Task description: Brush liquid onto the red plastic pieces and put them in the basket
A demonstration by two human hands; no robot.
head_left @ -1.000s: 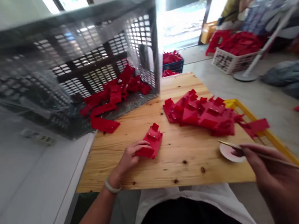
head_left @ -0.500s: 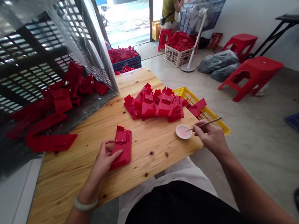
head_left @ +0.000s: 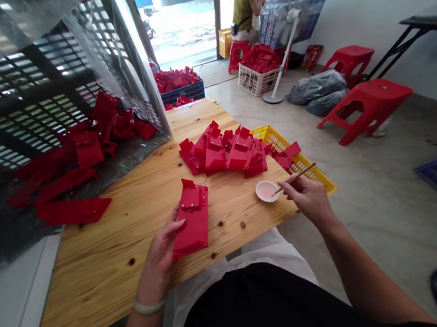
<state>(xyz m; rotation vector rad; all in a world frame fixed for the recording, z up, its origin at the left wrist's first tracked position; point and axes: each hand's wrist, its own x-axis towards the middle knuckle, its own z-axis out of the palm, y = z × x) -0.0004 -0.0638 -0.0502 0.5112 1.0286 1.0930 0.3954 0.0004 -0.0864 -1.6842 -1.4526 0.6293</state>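
Observation:
My left hand [head_left: 165, 247] grips a flat red plastic part [head_left: 194, 222] by its left edge, over the front of the wooden table. A raised square piece with small pale dots shows at the part's far end. My right hand [head_left: 306, 195] pinches a thin brush [head_left: 294, 178], its tip over the small white dish [head_left: 267, 191] of pinkish liquid near the table's right edge. Behind the dish lies a pile of similar red parts [head_left: 223, 152].
A plastic-lined crate [head_left: 50, 62] with red parts stands at the left. Beyond the right edge is a yellow basket [head_left: 308, 165]. Farther back are a white crate [head_left: 258, 80], a fan [head_left: 285, 54], red stools [head_left: 365, 105] and a seated person [head_left: 245, 3].
My left hand has moved right with the red part, which now appears larger and raised. In my right hand the brush has tilted more steeply, its tip still at the dish.

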